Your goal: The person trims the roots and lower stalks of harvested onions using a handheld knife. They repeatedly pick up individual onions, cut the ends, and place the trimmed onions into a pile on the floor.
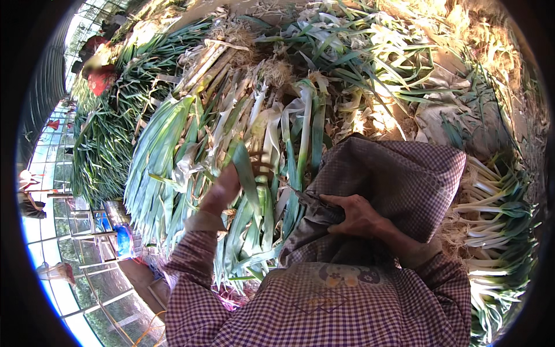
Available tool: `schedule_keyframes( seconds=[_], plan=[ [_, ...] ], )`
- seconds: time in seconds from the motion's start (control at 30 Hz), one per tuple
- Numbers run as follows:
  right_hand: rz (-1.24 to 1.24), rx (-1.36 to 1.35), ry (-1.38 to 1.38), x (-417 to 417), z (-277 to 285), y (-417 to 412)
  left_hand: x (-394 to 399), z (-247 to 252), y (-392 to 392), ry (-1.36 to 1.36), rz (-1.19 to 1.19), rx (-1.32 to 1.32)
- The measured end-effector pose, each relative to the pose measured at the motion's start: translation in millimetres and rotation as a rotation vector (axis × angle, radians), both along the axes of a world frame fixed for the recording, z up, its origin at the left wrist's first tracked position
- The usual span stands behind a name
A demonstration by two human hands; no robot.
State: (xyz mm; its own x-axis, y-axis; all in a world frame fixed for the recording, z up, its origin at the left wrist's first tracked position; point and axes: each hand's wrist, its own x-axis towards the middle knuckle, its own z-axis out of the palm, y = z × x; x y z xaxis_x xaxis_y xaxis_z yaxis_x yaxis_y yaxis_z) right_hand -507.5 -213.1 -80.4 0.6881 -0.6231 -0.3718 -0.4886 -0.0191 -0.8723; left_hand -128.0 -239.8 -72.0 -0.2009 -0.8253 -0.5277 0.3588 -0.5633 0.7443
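My left hand (223, 184) reaches in among leek leaves, blurred. A broad green leek leaf (246, 173) crosses over its fingers, so its grip is not clear. My right hand (357, 214) is over my raised knee, against the dark, soiled part of a checked apron (416, 173), index finger and thumb apart. A thin dark item (297, 193) points from near that hand towards the leeks; its kind is unclear. Leeks with white shafts (305, 117) and roots at the far end lie in a heap before me. A fan of green leek leaves (154, 173) is at its left.
At the right lies a row of leeks (485, 234) with pale shafts and roots. Loose leaves and peelings (347, 47) cover the ground ahead. A large green pile (104, 147) stands at the left, with a person in red (100, 78) beyond it. A blue bag (124, 240) is near the greenhouse frame.
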Motion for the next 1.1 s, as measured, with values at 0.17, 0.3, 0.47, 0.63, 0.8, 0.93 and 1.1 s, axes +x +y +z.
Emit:
schedule_keyframes(
  seconds=[0.17, 0.3, 0.47, 0.63, 0.8, 0.93, 1.1],
  plan=[
    [-0.002, -0.053, 0.032, 10.0, -10.6, -4.5, -0.2, 120.6, -135.1, 0.662, 0.636, -0.186],
    [-0.009, -0.019, 0.024, 14.9, -11.3, -4.6, -33.0, 171.3, -166.5, -0.122, 0.649, -0.827],
    [-0.092, 0.05, 0.056, 8.8, -4.1, -8.7, -58.7, 91.4, -138.7, -0.669, 0.23, -0.542],
    [-0.124, -0.041, 0.017, 20.1, -8.9, -8.4, -17.7, -119.8, -4.7, -1.434, 0.085, -0.593],
    [-0.112, -0.086, -0.038, 20.8, -19.8, -6.4, -41.5, -130.4, 56.8, -1.608, -0.128, -0.399],
    [-0.095, -0.079, -0.022, 24.9, -19.7, -9.1, -39.9, -129.9, 50.1, -1.698, -0.107, -0.384],
    [-0.097, -0.049, 0.013, 26.5, -20.3, -9.4, -26.1, -129.6, 29.4, -1.592, -0.295, -0.086]
  ],
)
